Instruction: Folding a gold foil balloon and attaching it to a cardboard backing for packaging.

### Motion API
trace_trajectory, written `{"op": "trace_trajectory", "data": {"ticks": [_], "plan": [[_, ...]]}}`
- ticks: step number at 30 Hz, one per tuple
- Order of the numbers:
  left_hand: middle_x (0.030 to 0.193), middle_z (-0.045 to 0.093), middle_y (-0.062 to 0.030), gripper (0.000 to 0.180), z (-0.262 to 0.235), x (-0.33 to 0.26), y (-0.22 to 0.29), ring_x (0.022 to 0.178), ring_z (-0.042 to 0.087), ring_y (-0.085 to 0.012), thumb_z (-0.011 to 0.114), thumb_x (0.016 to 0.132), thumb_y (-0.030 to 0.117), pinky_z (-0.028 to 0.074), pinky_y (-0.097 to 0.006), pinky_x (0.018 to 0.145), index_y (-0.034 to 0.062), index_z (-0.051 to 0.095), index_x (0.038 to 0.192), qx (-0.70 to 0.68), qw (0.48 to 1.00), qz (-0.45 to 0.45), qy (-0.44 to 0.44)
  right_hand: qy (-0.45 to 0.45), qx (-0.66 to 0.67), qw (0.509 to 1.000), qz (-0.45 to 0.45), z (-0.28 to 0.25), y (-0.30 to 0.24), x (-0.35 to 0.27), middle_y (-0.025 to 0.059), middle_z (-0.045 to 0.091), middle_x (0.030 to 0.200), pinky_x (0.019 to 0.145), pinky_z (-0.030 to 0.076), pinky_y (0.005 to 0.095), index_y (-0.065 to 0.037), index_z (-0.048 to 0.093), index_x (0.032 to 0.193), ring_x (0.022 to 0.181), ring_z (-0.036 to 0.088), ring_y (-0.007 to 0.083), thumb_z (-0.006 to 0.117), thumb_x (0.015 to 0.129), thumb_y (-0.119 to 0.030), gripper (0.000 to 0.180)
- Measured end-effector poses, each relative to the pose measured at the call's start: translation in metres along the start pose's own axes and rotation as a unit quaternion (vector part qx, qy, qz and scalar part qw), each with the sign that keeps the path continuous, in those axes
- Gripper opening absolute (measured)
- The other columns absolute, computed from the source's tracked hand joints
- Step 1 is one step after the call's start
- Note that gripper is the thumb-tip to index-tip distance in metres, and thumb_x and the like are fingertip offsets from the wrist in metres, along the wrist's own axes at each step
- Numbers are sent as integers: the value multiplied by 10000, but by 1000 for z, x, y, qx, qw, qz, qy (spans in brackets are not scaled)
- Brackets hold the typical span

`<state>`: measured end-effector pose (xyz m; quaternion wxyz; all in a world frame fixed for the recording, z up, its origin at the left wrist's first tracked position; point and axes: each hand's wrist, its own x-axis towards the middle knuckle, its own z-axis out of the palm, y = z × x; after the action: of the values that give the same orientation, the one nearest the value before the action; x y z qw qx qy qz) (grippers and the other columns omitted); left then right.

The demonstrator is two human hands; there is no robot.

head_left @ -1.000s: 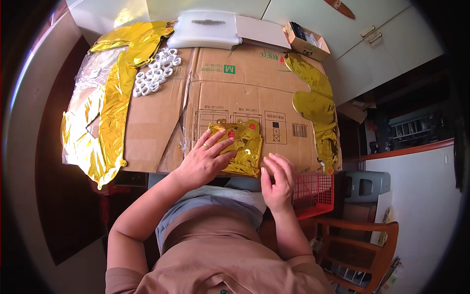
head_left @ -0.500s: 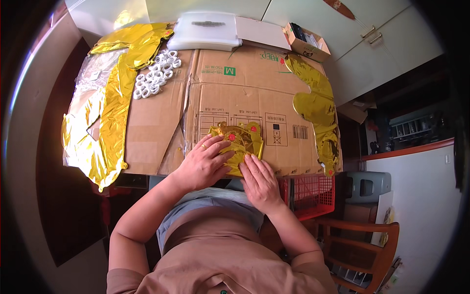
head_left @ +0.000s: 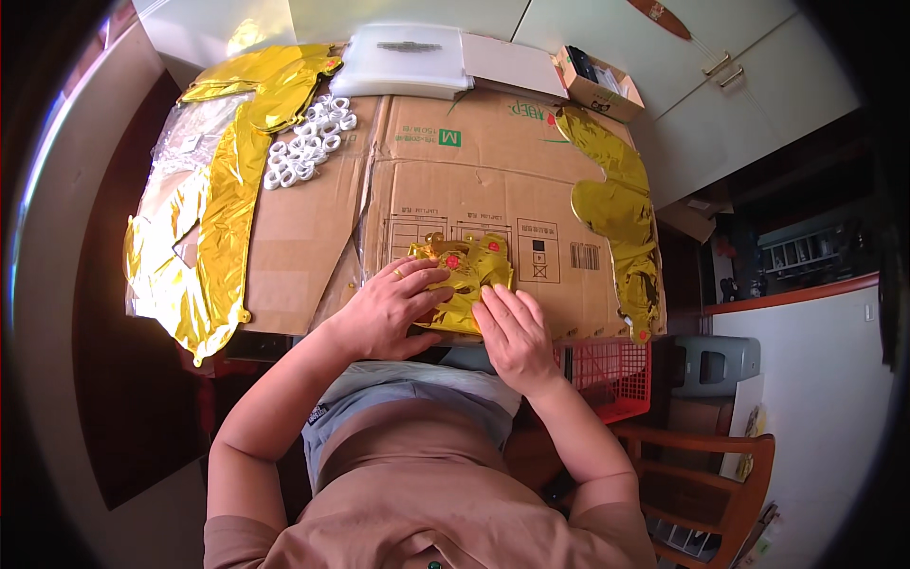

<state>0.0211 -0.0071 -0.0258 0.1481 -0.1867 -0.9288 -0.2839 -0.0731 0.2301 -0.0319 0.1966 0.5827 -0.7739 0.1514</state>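
Observation:
A folded gold foil balloon with red dots lies near the front edge of a flattened cardboard sheet. My left hand rests on its left side, fingers stretched out over the foil and the thumb apart. On the foil's right lower edge lie the fingertips of my right hand, fingers extended and side by side. Both hands press on the foil from above; neither is wrapped round it. The foil under the fingers is hidden.
Flat gold foil balloons lie at the left and right of the cardboard. White rings sit in a pile beside the left foil. Clear plastic sleeves and a small box stand at the back. A red crate is below right.
My right hand has moved slightly right and down along the foil's edge. The left hand stays on the foil, its thumb now more visible. The whole view has shifted a little.

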Motion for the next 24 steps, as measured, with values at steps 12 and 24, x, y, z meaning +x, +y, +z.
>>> {"op": "trace_trajectory", "data": {"ticks": [12, 24], "plan": [[1175, 679, -124, 366, 3, -28, 1, 1128, 652, -312, 726, 757, 40, 508, -451, 997, 28, 681, 1119, -34, 997, 56, 47, -18, 177, 984, -9, -19, 4, -15, 100, 713, 1143, 997, 469, 453, -56, 706, 1105, 1102, 662, 244, 725, 731, -54, 374], [1125, 696, -117, 376, -1, -38, 13, 1095, 667, -309, 760, 757, 45, 517, -451, 977, 37, 663, 1119, -95, 994, 0, 56, 3, 269, 963, -18, -10, 25, -9, 87, 713, 1150, 922, 516, 433, -66, 689, 1122, 1068, 676, 250, 769, 693, -115, 438]]}}
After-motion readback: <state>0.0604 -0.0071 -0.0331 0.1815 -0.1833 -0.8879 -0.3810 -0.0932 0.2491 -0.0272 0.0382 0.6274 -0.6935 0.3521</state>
